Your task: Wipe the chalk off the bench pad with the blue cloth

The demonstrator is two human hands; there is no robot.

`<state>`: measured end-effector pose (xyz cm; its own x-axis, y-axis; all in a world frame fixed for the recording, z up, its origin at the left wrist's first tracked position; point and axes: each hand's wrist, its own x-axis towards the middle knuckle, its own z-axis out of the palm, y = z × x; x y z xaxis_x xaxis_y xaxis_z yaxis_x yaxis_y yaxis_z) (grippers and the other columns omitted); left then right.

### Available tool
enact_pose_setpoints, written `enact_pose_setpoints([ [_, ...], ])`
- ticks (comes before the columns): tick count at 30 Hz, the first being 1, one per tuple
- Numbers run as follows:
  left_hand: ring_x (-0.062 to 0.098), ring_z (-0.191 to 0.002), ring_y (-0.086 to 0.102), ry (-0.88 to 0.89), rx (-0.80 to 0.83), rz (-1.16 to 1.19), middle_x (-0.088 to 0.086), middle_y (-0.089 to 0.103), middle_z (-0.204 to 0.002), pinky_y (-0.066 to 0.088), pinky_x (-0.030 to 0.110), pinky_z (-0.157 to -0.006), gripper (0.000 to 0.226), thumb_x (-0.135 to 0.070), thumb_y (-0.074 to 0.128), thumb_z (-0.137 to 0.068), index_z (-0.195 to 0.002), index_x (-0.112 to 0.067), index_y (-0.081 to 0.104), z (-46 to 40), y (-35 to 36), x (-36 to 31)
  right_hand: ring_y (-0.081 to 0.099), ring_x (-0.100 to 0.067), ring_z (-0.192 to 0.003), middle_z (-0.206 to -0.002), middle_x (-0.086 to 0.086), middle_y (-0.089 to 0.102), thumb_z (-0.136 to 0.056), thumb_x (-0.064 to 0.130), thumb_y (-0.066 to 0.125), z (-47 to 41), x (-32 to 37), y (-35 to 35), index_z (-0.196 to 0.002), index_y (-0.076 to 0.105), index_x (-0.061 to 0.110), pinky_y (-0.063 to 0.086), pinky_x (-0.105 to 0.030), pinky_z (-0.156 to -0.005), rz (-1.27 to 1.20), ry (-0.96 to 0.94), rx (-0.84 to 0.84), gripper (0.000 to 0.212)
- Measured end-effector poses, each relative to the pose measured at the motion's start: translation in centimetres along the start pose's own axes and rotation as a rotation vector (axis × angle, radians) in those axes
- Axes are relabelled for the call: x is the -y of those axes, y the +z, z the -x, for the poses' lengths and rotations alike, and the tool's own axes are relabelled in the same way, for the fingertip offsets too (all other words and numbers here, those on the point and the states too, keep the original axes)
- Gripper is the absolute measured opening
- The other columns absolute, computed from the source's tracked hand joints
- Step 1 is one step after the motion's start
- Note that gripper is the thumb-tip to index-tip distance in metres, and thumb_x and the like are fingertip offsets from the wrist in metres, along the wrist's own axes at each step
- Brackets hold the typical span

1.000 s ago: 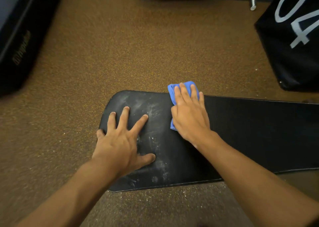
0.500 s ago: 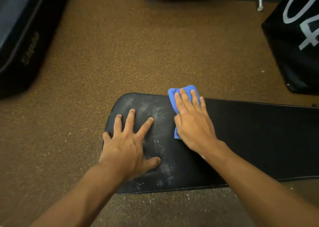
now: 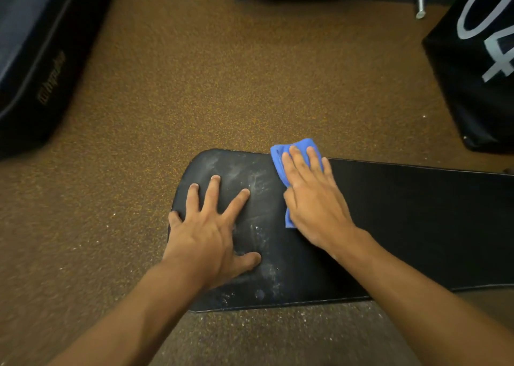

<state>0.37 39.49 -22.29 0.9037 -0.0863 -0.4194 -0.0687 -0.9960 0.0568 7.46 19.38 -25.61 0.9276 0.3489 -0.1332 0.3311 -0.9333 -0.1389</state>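
A long black bench pad runs from the centre to the right edge, its rounded left end smeared with white chalk. My left hand lies flat on that chalky end with fingers spread. My right hand presses flat with straight fingers on a folded blue cloth at the pad's far edge, just right of the chalk. The cloth shows past my fingertips and below my thumb; the remainder is hidden under the palm.
Brown speckled floor surrounds the pad, with chalk flecks near its front edge. A dark padded block lies at the far left. A black box with white numerals stands at the far right. A metal leg shows at the top.
Both hands sit slightly lower and further right in view as the camera shifts. My right hand with the cloth stays at the pad's far edge; my left hand has not moved on the pad.
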Motion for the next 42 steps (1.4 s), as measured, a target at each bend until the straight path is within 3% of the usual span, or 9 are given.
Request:
enact_pose_setpoints([
  [4,0.039,-0.151,-0.008,0.003,0.002,0.003,0.002,-0.023,-0.163,0.03,0.063,-0.113,0.113,-0.091,0.046,-0.064,-0.149,-0.051,-0.017,0.1,-0.2,0.0,0.008,-0.028,-0.155,-0.167,-0.006,0.018,-0.092,0.027,0.021,3.9,-2.2,-0.1,-0.158,0.024,0.012,0.016,-0.051,-0.124,0.043,-0.114,0.037,0.068],
  [11,0.039,-0.151,-0.008,0.01,-0.005,-0.027,0.003,-0.025,-0.163,0.031,0.061,-0.113,0.114,-0.094,0.04,-0.063,-0.148,-0.05,-0.021,0.0,0.3,0.0,-0.003,-0.032,-0.155,-0.169,-0.005,0.009,-0.085,0.033,0.007,-1.6,0.3,-0.3,-0.16,0.011,0.014,0.001,-0.05,-0.124,-0.019,0.089,0.009,0.078],
  [15,0.039,-0.152,0.0,0.011,-0.055,0.002,0.004,-0.014,-0.167,0.037,0.061,-0.109,0.115,-0.095,0.031,-0.054,-0.152,-0.052,-0.01,0.0,0.6,0.2,0.007,-0.033,-0.155,-0.167,-0.008,0.017,-0.09,0.028,0.02,1.6,0.8,-0.2,-0.159,0.021,0.011,0.011,-0.053,-0.124,0.02,-0.139,0.022,0.071],
  [17,0.039,-0.152,-0.004,0.012,-0.033,-0.004,0.003,-0.019,-0.166,0.035,0.06,-0.11,0.115,-0.095,0.027,-0.053,-0.15,-0.052,-0.016,0.1,0.4,0.2,0.011,-0.031,-0.154,-0.166,-0.007,0.02,-0.092,0.026,0.027,3.3,-0.8,-0.4,-0.158,0.026,0.012,0.015,-0.05,-0.124,0.038,-0.188,0.045,0.067],
  [20,0.039,-0.151,-0.007,0.009,-0.006,-0.027,0.004,-0.023,-0.164,0.034,0.059,-0.112,0.114,-0.094,0.027,-0.055,-0.148,-0.05,-0.021,0.1,-0.1,0.1,0.01,-0.03,-0.155,-0.166,-0.006,0.02,-0.09,0.027,0.021,2.1,-2.2,-0.5,-0.158,0.024,0.013,0.018,-0.053,-0.123,0.051,-0.103,0.039,0.07],
  [25,0.039,-0.151,-0.007,0.021,-0.01,-0.038,0.004,-0.024,-0.163,0.032,0.059,-0.113,0.114,-0.095,0.017,-0.051,-0.147,-0.049,-0.024,0.0,0.3,0.1,-0.002,-0.034,-0.155,-0.168,-0.007,0.01,-0.084,0.033,0.004,-1.7,0.4,-0.1,-0.16,0.012,0.012,0.004,-0.052,-0.124,-0.009,0.056,0.004,0.079],
  [31,0.039,-0.152,-0.006,0.007,-0.013,-0.017,0.004,-0.023,-0.164,0.033,0.061,-0.112,0.114,-0.095,0.033,-0.059,-0.149,-0.05,-0.02,0.2,0.1,0.1,0.005,-0.029,-0.155,-0.168,-0.004,0.016,-0.092,0.027,0.024,3.0,-0.2,0.1,-0.159,0.021,0.013,0.012,-0.05,-0.125,0.016,-0.172,0.041,0.068],
  [38,0.038,-0.152,-0.008,0.011,-0.012,-0.021,0.003,-0.024,-0.164,0.03,0.06,-0.114,0.115,-0.095,0.039,-0.062,-0.148,-0.05,-0.021,0.2,0.3,0.2,0.003,-0.033,-0.155,-0.168,-0.006,0.015,-0.088,0.032,0.011,-0.8,1.9,0.5,-0.159,0.017,0.013,0.007,-0.052,-0.124,-0.026,0.064,-0.013,0.074],
  [42,0.037,-0.152,-0.007,0.013,-0.025,0.024,0.001,-0.023,-0.164,0.029,0.06,-0.115,0.115,-0.093,0.047,-0.062,-0.149,-0.052,-0.016,0.2,0.1,0.4,0.002,-0.032,-0.155,-0.168,-0.006,0.014,-0.092,0.028,0.019,1.3,2.5,0.7,-0.159,0.018,0.011,0.009,-0.052,-0.125,-0.025,-0.083,-0.001,0.07],
])
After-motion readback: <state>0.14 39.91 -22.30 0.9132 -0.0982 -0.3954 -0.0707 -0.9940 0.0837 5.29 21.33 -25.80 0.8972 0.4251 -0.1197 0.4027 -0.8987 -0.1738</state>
